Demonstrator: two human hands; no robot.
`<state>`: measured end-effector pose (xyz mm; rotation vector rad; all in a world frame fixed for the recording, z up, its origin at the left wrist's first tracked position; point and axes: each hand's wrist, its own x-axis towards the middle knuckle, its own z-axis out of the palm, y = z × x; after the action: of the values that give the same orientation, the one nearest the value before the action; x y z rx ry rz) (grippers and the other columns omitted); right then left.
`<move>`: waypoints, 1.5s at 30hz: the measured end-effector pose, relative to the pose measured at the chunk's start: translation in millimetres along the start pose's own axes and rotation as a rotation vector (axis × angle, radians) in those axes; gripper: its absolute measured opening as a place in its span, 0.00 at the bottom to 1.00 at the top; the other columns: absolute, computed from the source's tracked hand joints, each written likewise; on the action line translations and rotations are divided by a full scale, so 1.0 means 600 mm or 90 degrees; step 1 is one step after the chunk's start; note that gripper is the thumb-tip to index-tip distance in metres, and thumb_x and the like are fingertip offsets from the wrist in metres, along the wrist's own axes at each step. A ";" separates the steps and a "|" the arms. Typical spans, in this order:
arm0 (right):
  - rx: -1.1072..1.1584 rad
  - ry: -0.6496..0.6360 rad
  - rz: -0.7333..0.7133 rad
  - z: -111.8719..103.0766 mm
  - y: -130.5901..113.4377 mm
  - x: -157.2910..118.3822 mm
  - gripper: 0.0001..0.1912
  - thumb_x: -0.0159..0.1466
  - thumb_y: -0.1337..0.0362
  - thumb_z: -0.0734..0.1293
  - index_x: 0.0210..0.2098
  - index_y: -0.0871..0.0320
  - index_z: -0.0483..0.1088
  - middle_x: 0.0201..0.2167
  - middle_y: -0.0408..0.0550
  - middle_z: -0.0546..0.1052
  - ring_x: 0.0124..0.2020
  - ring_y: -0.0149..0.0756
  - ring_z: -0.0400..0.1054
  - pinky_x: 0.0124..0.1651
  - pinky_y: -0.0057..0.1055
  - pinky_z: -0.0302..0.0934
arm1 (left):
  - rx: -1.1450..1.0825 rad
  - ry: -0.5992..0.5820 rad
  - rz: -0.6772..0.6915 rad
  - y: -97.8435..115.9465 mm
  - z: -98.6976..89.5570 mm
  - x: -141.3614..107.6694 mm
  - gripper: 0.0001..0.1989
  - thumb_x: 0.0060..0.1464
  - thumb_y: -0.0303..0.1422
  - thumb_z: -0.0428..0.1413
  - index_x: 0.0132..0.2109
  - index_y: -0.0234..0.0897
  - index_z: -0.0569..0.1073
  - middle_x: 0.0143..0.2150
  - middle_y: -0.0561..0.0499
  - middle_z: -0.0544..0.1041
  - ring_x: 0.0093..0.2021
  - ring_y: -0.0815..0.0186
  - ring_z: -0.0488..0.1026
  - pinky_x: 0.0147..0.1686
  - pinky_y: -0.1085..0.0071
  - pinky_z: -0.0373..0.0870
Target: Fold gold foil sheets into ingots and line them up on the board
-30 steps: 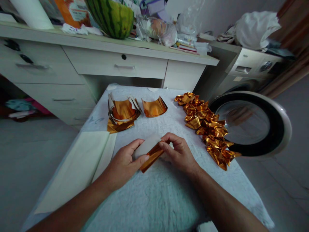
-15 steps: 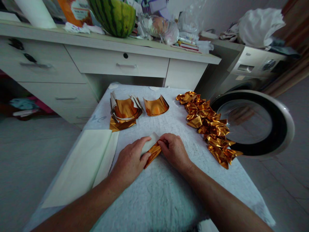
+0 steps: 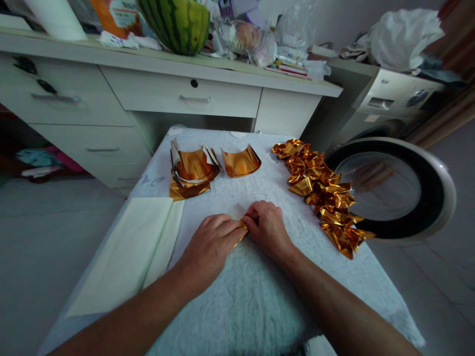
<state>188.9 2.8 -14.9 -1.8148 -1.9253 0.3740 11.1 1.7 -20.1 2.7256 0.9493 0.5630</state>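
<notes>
My left hand [image 3: 213,242] lies over a piece of gold foil paper [image 3: 244,226], its fingers together and pressed on it. Only a narrow gold edge of the paper shows past the fingertips; the rest is hidden under the hand. My right hand [image 3: 265,225] is closed in a pinch on the upper right end of the same paper. Beyond my hands lie a single curled gold foil sheet [image 3: 242,163] and, to its left, a stack of curled gold foil sheets [image 3: 193,165] with pale backs. Folded gold foil pieces [image 3: 319,188] sit in a row on the right.
The cloth-covered table [image 3: 237,306] carries folded pale paper [image 3: 118,252] at left. Behind it stands a white drawer desk [image 3: 159,94] with a cut watermelon [image 3: 178,24] on top. The open round washing machine door [image 3: 441,193] reaches close to the table's right side.
My left hand has moved right and up over the gold foil paper, covering most of it and its pale part. My right hand keeps its pinch at nearly the same spot.
</notes>
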 end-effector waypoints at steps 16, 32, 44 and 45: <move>-0.002 -0.045 -0.097 -0.005 0.000 0.004 0.07 0.64 0.72 0.63 0.33 0.56 0.72 0.35 0.46 0.74 0.39 0.39 0.63 0.43 0.35 0.50 | 0.080 -0.018 0.061 0.011 -0.001 -0.003 0.16 0.62 0.19 0.45 0.46 0.35 0.75 0.48 0.47 0.79 0.49 0.62 0.76 0.48 0.63 0.76; -0.053 -0.106 -0.102 -0.019 -0.012 -0.013 0.09 0.64 0.71 0.62 0.40 0.55 0.73 0.40 0.48 0.74 0.42 0.40 0.61 0.43 0.37 0.51 | 0.223 -0.017 0.079 0.020 0.016 -0.056 0.26 0.56 0.16 0.40 0.59 0.29 0.68 0.60 0.37 0.73 0.60 0.56 0.70 0.57 0.57 0.70; -0.122 -0.096 -0.111 -0.018 -0.024 -0.028 0.19 0.60 0.48 0.67 0.41 0.56 0.68 0.42 0.51 0.70 0.44 0.47 0.60 0.45 0.43 0.53 | 0.254 0.014 0.135 0.010 -0.010 -0.114 0.26 0.53 0.14 0.42 0.56 0.29 0.70 0.56 0.38 0.76 0.55 0.55 0.74 0.52 0.59 0.74; -0.130 -0.093 -0.111 -0.017 -0.026 -0.029 0.22 0.60 0.45 0.66 0.41 0.57 0.68 0.42 0.52 0.70 0.44 0.47 0.60 0.45 0.44 0.53 | 0.250 0.016 0.137 0.009 -0.012 -0.114 0.26 0.53 0.14 0.42 0.57 0.29 0.69 0.56 0.39 0.76 0.55 0.55 0.74 0.52 0.59 0.74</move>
<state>181.0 -17.2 -1.2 -1.7666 -2.2767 0.2652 -38.5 -45.3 -31.7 3.2059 0.8550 0.4915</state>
